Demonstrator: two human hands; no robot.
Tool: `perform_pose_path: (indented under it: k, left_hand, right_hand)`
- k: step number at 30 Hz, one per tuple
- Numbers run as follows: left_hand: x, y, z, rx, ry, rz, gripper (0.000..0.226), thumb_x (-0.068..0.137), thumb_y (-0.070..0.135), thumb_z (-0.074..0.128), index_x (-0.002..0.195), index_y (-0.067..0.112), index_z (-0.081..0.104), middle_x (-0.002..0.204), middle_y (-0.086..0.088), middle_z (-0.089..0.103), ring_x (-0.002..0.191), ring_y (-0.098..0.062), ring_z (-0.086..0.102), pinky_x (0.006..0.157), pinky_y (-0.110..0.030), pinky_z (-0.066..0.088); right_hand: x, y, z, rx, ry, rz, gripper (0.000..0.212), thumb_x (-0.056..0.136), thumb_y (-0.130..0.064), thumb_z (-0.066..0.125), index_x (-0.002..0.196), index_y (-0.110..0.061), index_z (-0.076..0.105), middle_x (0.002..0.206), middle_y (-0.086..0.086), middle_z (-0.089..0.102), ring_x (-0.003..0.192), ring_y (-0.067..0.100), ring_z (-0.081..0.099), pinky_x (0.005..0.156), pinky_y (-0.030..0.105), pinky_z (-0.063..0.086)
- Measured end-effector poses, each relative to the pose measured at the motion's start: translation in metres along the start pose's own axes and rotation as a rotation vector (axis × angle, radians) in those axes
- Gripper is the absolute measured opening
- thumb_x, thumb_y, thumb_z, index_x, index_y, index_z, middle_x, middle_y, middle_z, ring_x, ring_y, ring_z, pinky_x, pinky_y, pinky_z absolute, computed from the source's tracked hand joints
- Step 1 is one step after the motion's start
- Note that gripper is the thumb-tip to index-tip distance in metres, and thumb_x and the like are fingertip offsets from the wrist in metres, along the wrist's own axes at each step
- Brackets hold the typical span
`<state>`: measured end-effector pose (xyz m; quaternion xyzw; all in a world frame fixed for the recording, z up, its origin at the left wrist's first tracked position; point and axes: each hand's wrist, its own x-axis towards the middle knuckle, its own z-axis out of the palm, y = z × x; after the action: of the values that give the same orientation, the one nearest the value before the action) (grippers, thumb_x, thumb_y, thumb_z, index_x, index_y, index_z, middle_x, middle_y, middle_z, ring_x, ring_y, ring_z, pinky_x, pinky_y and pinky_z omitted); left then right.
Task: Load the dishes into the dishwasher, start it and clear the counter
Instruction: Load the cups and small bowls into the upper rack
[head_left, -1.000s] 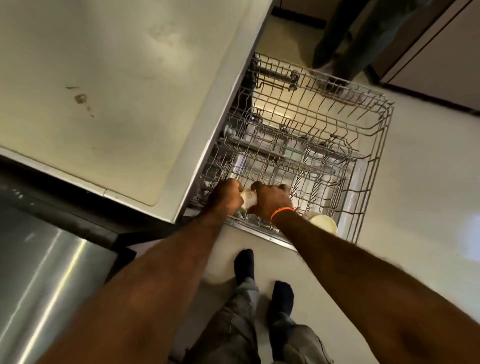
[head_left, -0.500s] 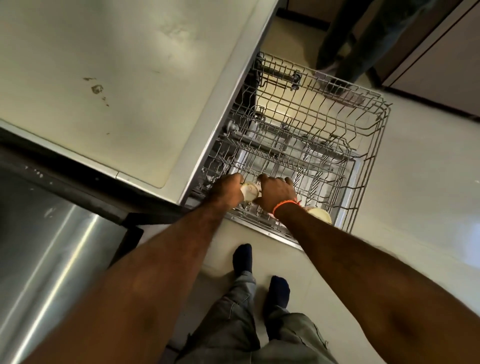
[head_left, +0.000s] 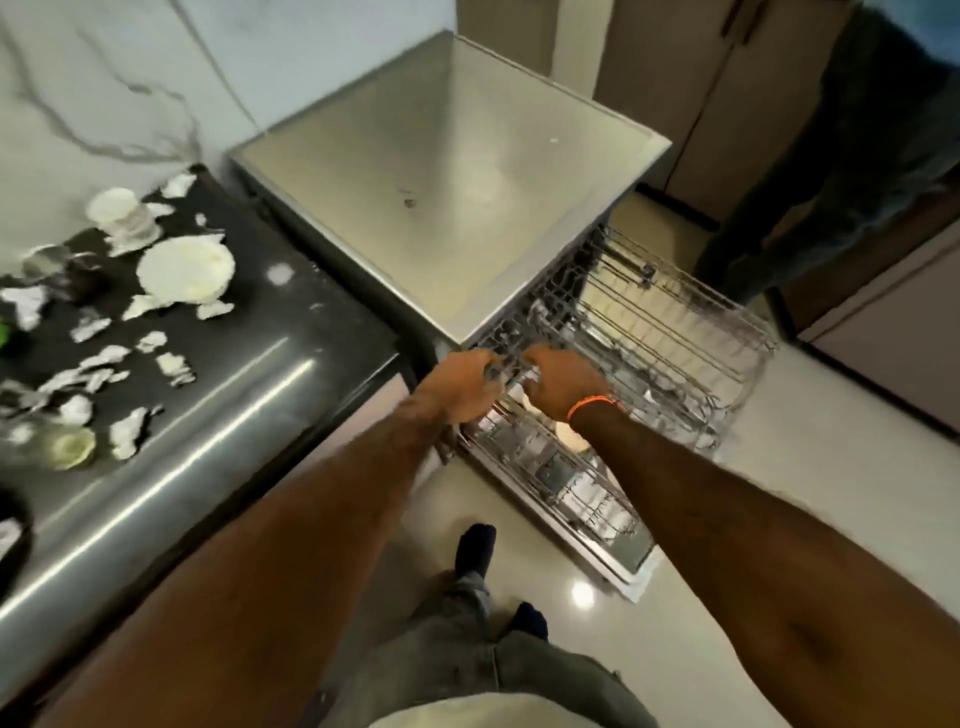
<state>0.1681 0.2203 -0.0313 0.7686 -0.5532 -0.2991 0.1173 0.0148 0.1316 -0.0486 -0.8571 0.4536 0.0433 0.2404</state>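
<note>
Pale glossy kitchen floor (head_left: 831, 519) underfoot, both hands down at the pulled-out upper rack (head_left: 675, 332) of the open dishwasher (head_left: 447, 208).

Nearest, two socked feet and grey trousers; just beyond, left hand (head_left: 462, 387) and right hand (head_left: 563, 384), orange band at the wrist, curled at the rack's near wires, grip too blurred to tell, nothing plainly held. Below them, lower rack (head_left: 561, 478) with a pale dish (head_left: 569, 434) partly hidden under the right wrist. Farther left, dark counter (head_left: 291, 332) with white plates (head_left: 184, 270), stacked cups (head_left: 122, 215) and scraps of crumpled paper (head_left: 124, 431). Likely light but brittle and slick, best taken by the rim, two hands for stacks. No readable writing or brand anywhere.
</note>
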Motion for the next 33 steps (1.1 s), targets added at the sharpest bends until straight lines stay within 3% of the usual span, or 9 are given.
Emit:
perform_pose_path:
  k: [4, 8, 16, 23, 28, 30, 33]
  left_hand:
    - [-0.055, -0.032, -0.039, -0.078, 0.199, -0.067, 0.039, 0.091, 0.030, 0.065, 0.128, 0.019, 0.063, 0.118, -0.006, 0.071, 0.108, -0.027, 0.067, 0.097, -0.040, 0.054]
    - [-0.103, -0.069, -0.075, -0.129, 0.347, -0.196, 0.051, 0.093, 0.030, 0.068, 0.141, 0.017, 0.056, 0.132, -0.006, 0.067, 0.121, -0.023, 0.063, 0.102, -0.029, 0.047]
    - [-0.185, -0.171, -0.130, -0.085, 0.588, -0.352, 0.048, 0.090, 0.036, 0.068, 0.134, 0.020, 0.059, 0.130, -0.003, 0.067, 0.119, -0.023, 0.063, 0.102, -0.040, 0.050]
    - [-0.238, -0.269, -0.172, -0.043, 0.831, -0.429, 0.046, 0.082, 0.022, 0.074, 0.126, 0.013, 0.062, 0.124, -0.007, 0.066, 0.118, -0.026, 0.060, 0.102, -0.035, 0.045]
    - [-0.261, -0.322, -0.188, -0.009, 0.703, -0.516, 0.069, 0.073, 0.040, 0.068, 0.134, 0.011, 0.056, 0.132, -0.012, 0.060, 0.124, -0.033, 0.054, 0.105, -0.044, 0.046]
    - [-0.266, -0.336, -0.189, -0.048, 0.668, -0.532, 0.080, 0.070, 0.046, 0.070, 0.140, 0.011, 0.052, 0.135, -0.012, 0.060, 0.124, -0.032, 0.054, 0.105, -0.042, 0.045]
    - [-0.267, -0.347, -0.187, -0.112, 0.615, -0.516, 0.085, 0.072, 0.039, 0.084, 0.145, 0.012, 0.050, 0.133, -0.009, 0.065, 0.120, -0.026, 0.062, 0.101, -0.035, 0.049]
  right_hand:
    - [-0.014, -0.067, -0.013, -0.020, 0.024, -0.222, 0.035, 0.090, -0.033, 0.057, 0.124, -0.023, 0.059, 0.115, 0.010, 0.070, 0.105, 0.035, 0.065, 0.087, 0.045, 0.054]
    - [-0.021, -0.138, -0.010, 0.001, 0.009, -0.383, 0.038, 0.089, -0.026, 0.059, 0.126, -0.021, 0.062, 0.121, 0.007, 0.069, 0.111, 0.031, 0.064, 0.093, 0.040, 0.051]
    - [-0.019, -0.281, 0.024, -0.006, -0.064, -0.622, 0.038, 0.086, -0.033, 0.061, 0.123, -0.026, 0.062, 0.121, 0.001, 0.069, 0.109, 0.026, 0.065, 0.093, 0.042, 0.053]
    - [0.002, -0.400, 0.066, -0.005, -0.134, -0.733, 0.041, 0.083, -0.033, 0.061, 0.124, -0.027, 0.060, 0.124, 0.002, 0.067, 0.113, 0.027, 0.062, 0.095, 0.042, 0.051]
    - [0.017, -0.461, 0.097, 0.029, -0.198, -0.727, 0.049, 0.079, -0.026, 0.062, 0.128, -0.027, 0.059, 0.126, 0.003, 0.066, 0.116, 0.027, 0.061, 0.098, 0.041, 0.050]
    - [0.021, -0.474, 0.109, 0.068, -0.233, -0.695, 0.050, 0.078, -0.022, 0.064, 0.128, -0.027, 0.059, 0.126, 0.002, 0.066, 0.116, 0.026, 0.061, 0.098, 0.040, 0.050]
    - [0.027, -0.484, 0.126, 0.084, -0.264, -0.681, 0.047, 0.083, -0.020, 0.065, 0.130, -0.025, 0.057, 0.126, 0.003, 0.066, 0.116, 0.026, 0.060, 0.097, 0.038, 0.050]
